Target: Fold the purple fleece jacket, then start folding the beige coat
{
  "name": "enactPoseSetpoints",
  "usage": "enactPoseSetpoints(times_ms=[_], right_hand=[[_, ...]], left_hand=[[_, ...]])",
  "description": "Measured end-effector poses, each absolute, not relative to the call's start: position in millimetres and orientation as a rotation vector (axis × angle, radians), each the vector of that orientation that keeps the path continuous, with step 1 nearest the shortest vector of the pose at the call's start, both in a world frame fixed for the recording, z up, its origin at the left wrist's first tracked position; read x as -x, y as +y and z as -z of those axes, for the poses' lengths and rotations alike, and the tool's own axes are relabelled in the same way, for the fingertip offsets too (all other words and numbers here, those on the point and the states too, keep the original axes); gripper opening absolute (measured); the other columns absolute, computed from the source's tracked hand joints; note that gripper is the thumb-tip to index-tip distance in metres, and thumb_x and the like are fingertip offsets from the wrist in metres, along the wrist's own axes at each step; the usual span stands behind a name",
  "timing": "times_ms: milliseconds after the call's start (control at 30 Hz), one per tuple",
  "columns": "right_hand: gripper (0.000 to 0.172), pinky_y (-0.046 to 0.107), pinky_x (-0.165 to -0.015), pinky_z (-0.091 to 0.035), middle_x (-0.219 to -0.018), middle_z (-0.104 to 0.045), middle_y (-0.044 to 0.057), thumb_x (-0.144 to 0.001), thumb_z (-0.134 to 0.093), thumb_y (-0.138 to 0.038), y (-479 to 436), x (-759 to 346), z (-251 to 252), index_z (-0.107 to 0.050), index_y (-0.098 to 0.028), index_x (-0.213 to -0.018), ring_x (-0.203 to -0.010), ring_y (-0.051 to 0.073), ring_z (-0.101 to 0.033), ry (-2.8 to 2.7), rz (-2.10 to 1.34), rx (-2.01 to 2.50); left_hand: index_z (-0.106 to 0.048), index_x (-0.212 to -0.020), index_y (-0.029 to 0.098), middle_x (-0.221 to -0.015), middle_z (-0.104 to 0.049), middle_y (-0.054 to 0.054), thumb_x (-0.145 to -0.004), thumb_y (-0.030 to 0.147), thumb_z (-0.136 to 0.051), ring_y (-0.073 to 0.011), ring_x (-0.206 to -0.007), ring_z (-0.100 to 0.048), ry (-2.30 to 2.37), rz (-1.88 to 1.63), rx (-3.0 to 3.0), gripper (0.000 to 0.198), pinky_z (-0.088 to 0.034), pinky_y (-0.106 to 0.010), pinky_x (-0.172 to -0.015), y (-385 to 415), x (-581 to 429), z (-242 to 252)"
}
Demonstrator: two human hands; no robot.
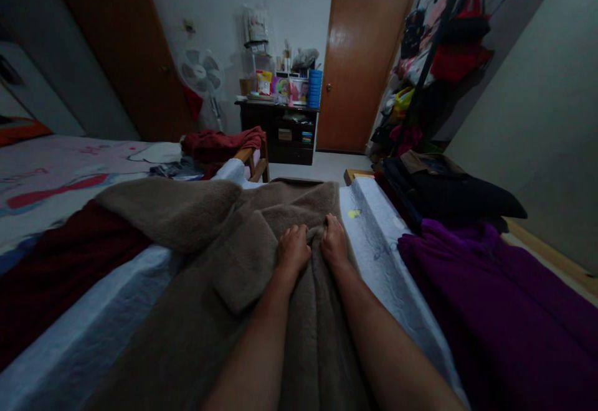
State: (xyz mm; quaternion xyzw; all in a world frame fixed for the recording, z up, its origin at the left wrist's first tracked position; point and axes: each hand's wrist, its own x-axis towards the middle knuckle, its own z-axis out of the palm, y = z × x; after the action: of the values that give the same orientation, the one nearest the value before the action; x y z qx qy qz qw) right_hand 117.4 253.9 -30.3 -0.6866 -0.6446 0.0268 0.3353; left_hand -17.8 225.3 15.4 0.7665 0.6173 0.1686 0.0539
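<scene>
A brown fuzzy garment lies spread over the bed, one sleeve folded across its middle and another part reaching left. Near its upper right part, my left hand is closed on the fabric, fingers curled. Just to the right, my right hand also grips the brown cloth, with a small gap between the two hands. The fabric is bunched between them, and long folds run down from there between my forearms. My fingertips are partly sunk in the cloth.
Purple clothing and a dark folded pile lie on the right. Dark red cloth is at left. Beyond the bed are a wooden rail with red cloth, a fan, a dark cabinet and a door.
</scene>
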Motion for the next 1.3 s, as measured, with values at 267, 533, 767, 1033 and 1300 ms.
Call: enactPoseSetpoints(times_ms=[267, 533, 767, 1033, 1300], right_hand=[[0.052, 0.04, -0.115, -0.026, -0.153, -0.036, 0.016, -0.095, -0.03, -0.02, 286, -119, 19, -0.041, -0.005, -0.143, -0.143, 0.023, -0.028, -1.794, -0.136, 1.872], [0.06, 0.043, -0.116, -0.02, -0.158, -0.025, 0.015, -0.098, -0.036, -0.037, 320, -120, 14, -0.032, -0.005, -0.148, -0.146, 0.029, -0.018, -1.909, -0.145, 1.948], [0.06, 0.043, -0.116, -0.016, -0.157, -0.029, 0.012, -0.099, -0.029, -0.044, 350, -122, 11, -0.038, -0.007, -0.146, -0.146, 0.03, -0.016, -1.988, -0.183, 2.039], [0.056, 0.044, -0.115, -0.018, -0.155, -0.034, 0.01, -0.1, -0.029, -0.044, 377, -133, 15, -0.043, -0.012, -0.143, -0.145, 0.029, -0.019, -2.023, -0.147, 1.973], [0.044, 0.038, -0.113, -0.024, -0.145, -0.045, 0.014, -0.091, -0.037, -0.021, 403, -159, 15, -0.051, -0.013, -0.132, -0.136, 0.023, -0.034, -1.588, -0.133, 1.795]], left_hand=[[-0.056, -0.105, 0.021, -0.106, -0.066, -0.01, -0.079, 0.011, -0.049, -0.0255, -0.1, -0.063, 1.819, -0.376, -2.324, 0.029, -0.047, -0.036, -0.085, 226, 22, -27], [-0.057, -0.104, 0.021, -0.106, -0.067, -0.01, -0.075, 0.011, -0.053, -0.0255, -0.098, -0.063, 1.797, -0.328, -2.285, 0.031, -0.048, -0.034, -0.083, 226, 24, -31], [-0.059, -0.103, 0.019, -0.106, -0.068, -0.009, -0.078, 0.026, -0.058, -0.0244, -0.1, -0.062, 1.782, -0.367, -2.204, 0.026, -0.046, -0.032, -0.084, 226, 23, -34], [-0.051, -0.135, 0.028, -0.112, -0.065, -0.009, -0.095, 0.05, -0.042, -0.0257, -0.105, -0.06, 1.805, -0.435, -2.218, 0.047, -0.044, -0.037, -0.091, 224, 17, -30], [-0.044, -0.14, 0.036, -0.151, -0.041, 0.002, -0.091, 0.022, -0.052, -0.0244, -0.135, -0.036, 1.558, -0.493, -2.462, 0.052, -0.03, -0.046, -0.112, 226, 9, -12]])
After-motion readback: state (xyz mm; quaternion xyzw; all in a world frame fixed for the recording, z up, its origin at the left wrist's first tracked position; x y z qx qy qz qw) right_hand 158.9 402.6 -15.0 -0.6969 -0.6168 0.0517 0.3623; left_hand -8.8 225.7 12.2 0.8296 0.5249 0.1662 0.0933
